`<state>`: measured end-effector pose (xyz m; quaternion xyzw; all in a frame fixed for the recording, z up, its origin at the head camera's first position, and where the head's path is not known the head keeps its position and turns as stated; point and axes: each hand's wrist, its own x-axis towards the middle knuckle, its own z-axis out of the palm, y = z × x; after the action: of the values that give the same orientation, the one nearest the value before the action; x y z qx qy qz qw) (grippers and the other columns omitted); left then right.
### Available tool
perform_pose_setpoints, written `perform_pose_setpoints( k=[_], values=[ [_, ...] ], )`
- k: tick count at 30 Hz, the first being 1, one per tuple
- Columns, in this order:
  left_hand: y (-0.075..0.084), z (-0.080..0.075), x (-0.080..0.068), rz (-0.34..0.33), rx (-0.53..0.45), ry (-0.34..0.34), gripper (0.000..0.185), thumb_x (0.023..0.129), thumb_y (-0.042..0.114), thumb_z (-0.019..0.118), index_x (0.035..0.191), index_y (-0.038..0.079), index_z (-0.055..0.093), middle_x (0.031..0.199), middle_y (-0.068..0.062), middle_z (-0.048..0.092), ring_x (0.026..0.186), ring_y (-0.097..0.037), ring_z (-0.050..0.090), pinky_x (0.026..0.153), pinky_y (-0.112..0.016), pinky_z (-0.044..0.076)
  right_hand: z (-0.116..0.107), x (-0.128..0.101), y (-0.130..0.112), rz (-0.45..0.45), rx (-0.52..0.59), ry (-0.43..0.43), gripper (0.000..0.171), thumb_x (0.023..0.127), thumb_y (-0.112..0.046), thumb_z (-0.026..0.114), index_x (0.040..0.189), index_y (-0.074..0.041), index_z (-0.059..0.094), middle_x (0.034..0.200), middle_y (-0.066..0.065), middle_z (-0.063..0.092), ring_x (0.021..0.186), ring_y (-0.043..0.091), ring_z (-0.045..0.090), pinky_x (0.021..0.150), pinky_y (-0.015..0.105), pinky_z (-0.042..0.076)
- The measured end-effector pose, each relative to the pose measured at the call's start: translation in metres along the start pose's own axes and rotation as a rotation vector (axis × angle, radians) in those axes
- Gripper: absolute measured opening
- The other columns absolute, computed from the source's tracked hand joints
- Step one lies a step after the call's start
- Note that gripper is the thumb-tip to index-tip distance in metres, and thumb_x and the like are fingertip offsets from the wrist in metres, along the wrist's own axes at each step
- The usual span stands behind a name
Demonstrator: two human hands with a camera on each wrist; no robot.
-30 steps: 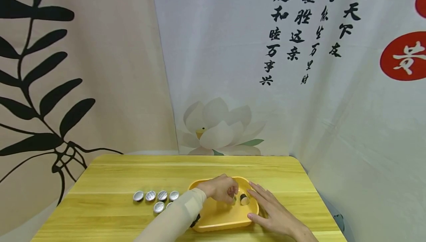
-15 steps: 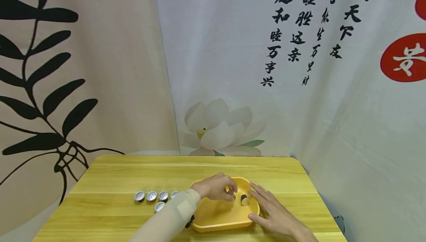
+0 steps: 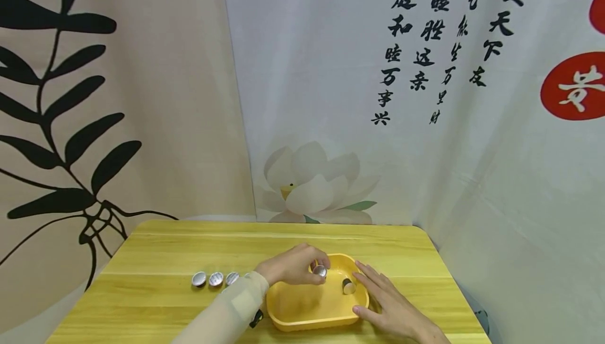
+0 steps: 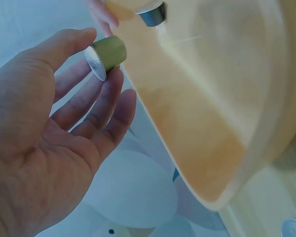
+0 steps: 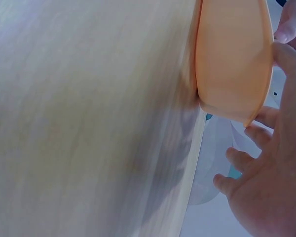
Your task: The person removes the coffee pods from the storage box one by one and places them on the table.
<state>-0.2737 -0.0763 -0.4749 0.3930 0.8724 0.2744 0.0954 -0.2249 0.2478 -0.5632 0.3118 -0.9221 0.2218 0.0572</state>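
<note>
My left hand [image 3: 299,266] is over the yellow tray [image 3: 314,326], pinching a coffee capsule [image 3: 320,271] between thumb and fingertips. In the left wrist view this capsule has a green body [image 4: 114,52] and a silver foil lid turned toward the palm. A second, dark capsule [image 3: 348,286] lies on its side on the tray floor near the right end. My right hand [image 3: 389,304] rests at the tray's right end, fingers spread; the right wrist view has its thumb and fingertips touching the rim [image 5: 270,74].
Left of the tray, several foil-lidded capsules [image 3: 216,279] stand on the wooden table [image 3: 156,260], partly hidden behind my left forearm [image 3: 227,304]. A printed fabric backdrop [image 3: 321,71] hangs behind the table's far edge.
My left hand has lifted the capsule from the tray floor and drawn it a little left, so its foil lid now shows. The right hand has stayed at the rim.
</note>
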Motion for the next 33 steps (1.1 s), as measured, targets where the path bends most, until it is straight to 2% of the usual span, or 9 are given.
perform_pose_setpoints(
  k=[4, 11, 16, 21, 24, 30, 33],
  values=[
    [0.000, -0.004, -0.011, 0.007, 0.001, 0.029, 0.018, 0.103, 0.015, 0.082, 0.121, 0.012, 0.081, 0.112, 0.002, 0.083, 0.096, -0.004, 0.072, 0.090, -0.024, 0.065, 0.000, 0.000, 0.000, -0.002, 0.001, 0.005, 0.073, 0.109, -0.057, 0.071, 0.168, -0.017, 0.055, 0.187, -0.006, 0.033, 0.164, 0.045, 0.046, 0.126, 0.076, 0.042],
    [-0.004, -0.009, -0.029, -0.009, -0.016, 0.107, 0.023, 0.098, 0.011, 0.087, 0.121, 0.010, 0.081, 0.111, 0.002, 0.083, 0.093, -0.004, 0.071, 0.086, -0.020, 0.063, 0.001, -0.001, -0.002, 0.037, 0.059, -0.027, 0.074, 0.109, -0.056, 0.071, 0.169, -0.018, 0.053, 0.188, -0.006, 0.031, 0.169, 0.042, 0.040, 0.130, 0.073, 0.034],
    [-0.009, -0.012, -0.045, 0.008, -0.020, 0.169, 0.022, 0.095, 0.009, 0.089, 0.116, 0.009, 0.082, 0.109, 0.000, 0.083, 0.092, -0.005, 0.072, 0.083, -0.023, 0.065, 0.001, -0.001, -0.002, 0.008, 0.039, -0.015, 0.073, 0.109, -0.054, 0.072, 0.168, -0.016, 0.053, 0.186, 0.004, 0.036, 0.166, 0.045, 0.042, 0.127, 0.076, 0.038],
    [-0.014, -0.017, -0.064, 0.023, -0.004, 0.235, 0.021, 0.094, 0.008, 0.088, 0.115, 0.010, 0.082, 0.109, -0.001, 0.083, 0.093, -0.006, 0.072, 0.085, -0.027, 0.068, 0.000, -0.001, -0.003, 0.002, 0.026, -0.012, 0.074, 0.109, -0.057, 0.070, 0.168, -0.016, 0.053, 0.187, 0.001, 0.035, 0.166, 0.045, 0.042, 0.127, 0.075, 0.038],
    [-0.018, -0.020, -0.076, 0.010, -0.001, 0.266, 0.021, 0.095, 0.009, 0.089, 0.115, 0.012, 0.083, 0.110, -0.001, 0.081, 0.094, -0.007, 0.071, 0.085, -0.027, 0.068, 0.000, -0.001, -0.003, 0.001, 0.025, -0.013, 0.074, 0.109, -0.056, 0.070, 0.169, -0.017, 0.053, 0.187, -0.001, 0.034, 0.166, 0.045, 0.042, 0.127, 0.075, 0.038],
    [-0.025, -0.024, -0.103, -0.036, -0.031, 0.307, 0.023, 0.095, 0.012, 0.090, 0.117, 0.015, 0.082, 0.114, 0.001, 0.082, 0.095, -0.007, 0.070, 0.079, -0.029, 0.066, -0.001, -0.001, 0.000, -0.012, 0.038, -0.017, 0.076, 0.108, -0.053, 0.073, 0.169, -0.014, 0.052, 0.186, 0.007, 0.037, 0.165, 0.049, 0.042, 0.124, 0.081, 0.039],
    [-0.029, -0.025, -0.116, -0.067, -0.045, 0.333, 0.025, 0.095, 0.012, 0.090, 0.118, 0.018, 0.081, 0.115, 0.003, 0.081, 0.095, -0.007, 0.069, 0.076, -0.030, 0.065, -0.001, -0.001, 0.001, -0.013, 0.040, -0.012, 0.076, 0.108, -0.053, 0.073, 0.169, -0.014, 0.052, 0.186, 0.007, 0.036, 0.165, 0.050, 0.041, 0.124, 0.082, 0.038]
  ],
)
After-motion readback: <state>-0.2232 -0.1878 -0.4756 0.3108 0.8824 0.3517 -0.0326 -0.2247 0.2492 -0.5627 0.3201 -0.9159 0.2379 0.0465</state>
